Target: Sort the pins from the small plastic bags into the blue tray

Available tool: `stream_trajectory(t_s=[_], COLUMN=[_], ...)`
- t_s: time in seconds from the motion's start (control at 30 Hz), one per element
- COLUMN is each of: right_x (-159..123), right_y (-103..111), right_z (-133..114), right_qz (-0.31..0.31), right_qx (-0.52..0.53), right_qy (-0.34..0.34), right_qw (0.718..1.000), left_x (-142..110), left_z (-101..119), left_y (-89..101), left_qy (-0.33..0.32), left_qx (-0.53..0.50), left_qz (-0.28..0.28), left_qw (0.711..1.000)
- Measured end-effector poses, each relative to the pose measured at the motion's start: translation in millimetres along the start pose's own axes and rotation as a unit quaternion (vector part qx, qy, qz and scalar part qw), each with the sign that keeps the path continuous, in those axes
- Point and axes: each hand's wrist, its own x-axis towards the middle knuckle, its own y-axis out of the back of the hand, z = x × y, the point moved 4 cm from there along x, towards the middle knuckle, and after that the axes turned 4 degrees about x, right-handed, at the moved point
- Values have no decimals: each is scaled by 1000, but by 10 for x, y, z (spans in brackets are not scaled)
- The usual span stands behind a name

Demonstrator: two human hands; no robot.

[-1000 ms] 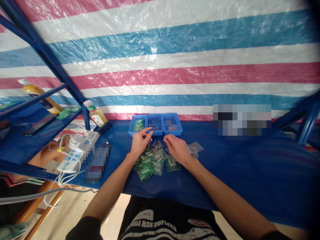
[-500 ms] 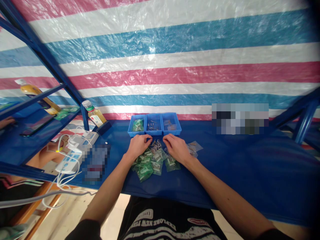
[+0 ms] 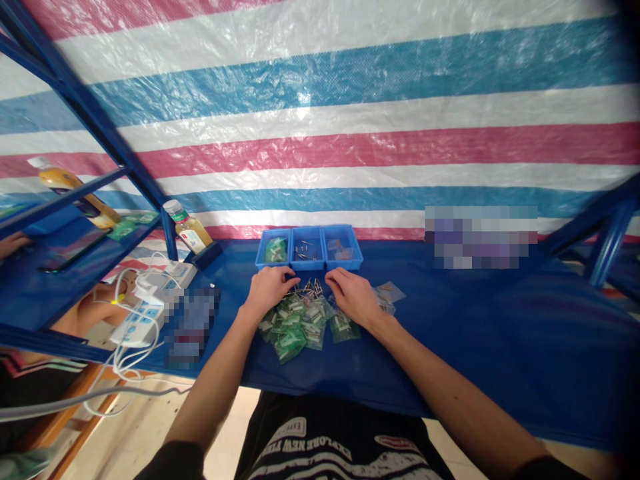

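Loose metal pins (image 3: 314, 288) lie in a small heap between my two hands. My left hand (image 3: 269, 291) rests at the heap's left side, thumb and forefinger slightly apart, with nothing visible between them. On the other side, my right hand (image 3: 351, 293) has its fingers curled together in a pinch; whatever they hold is too small to make out. Green-tinted plastic bags (image 3: 290, 337) with small metal parts are piled just below the pins. Clear bags (image 3: 390, 293) lie partly behind my right hand. Above the hands stand three joined blue bins (image 3: 309, 267).
The bins hold green bags, loose pins and clear bags. At left are a drink bottle (image 3: 193, 232), white power strips (image 3: 137, 325) with cables and a blurred flat object (image 3: 193, 327). Blue metal frame posts (image 3: 145, 177) flank the blue table (image 3: 475, 347). Another person's hand (image 3: 15, 244) shows far left.
My left hand has shifted a little left, away from the pins, and its thumb and forefinger have parted. My right hand stays almost in place.
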Motion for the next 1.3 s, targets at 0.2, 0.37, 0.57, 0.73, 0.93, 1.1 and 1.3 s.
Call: stream_trajectory(t_s=[0.2, 0.37, 0.57, 0.73, 0.93, 1.1, 1.3], right_x=[4, 3, 5, 5, 5, 6, 1], right_y=[-20, -20, -28, -28, -20, -16, -31], right_z=[20, 18, 18, 26, 21, 17, 37], right_qz=[0, 1, 1, -2, -3, -3, 0], right_qx=[-2, -6, -10, -8, -5, 0, 1], right_qy=[4, 3, 5, 3, 2, 3, 4], right_qw=[1000, 1000, 1000, 1000, 1000, 1000, 1000], left_x=[4, 7, -3, 0, -3, -9, -13], left_z=[-9, 6, 39, 40, 41, 64, 104], left_y=[2, -18, -6, -10, -20, 8, 33], left_qy=[-19, -17, -27, -29, -23, -29, -60], left_qx=[-5, -2, 5, -3, -14, -30, -51], left_qz=[-21, -35, -34, -33, -35, -25, -8], left_qw=[1000, 999, 999, 999, 999, 999, 997])
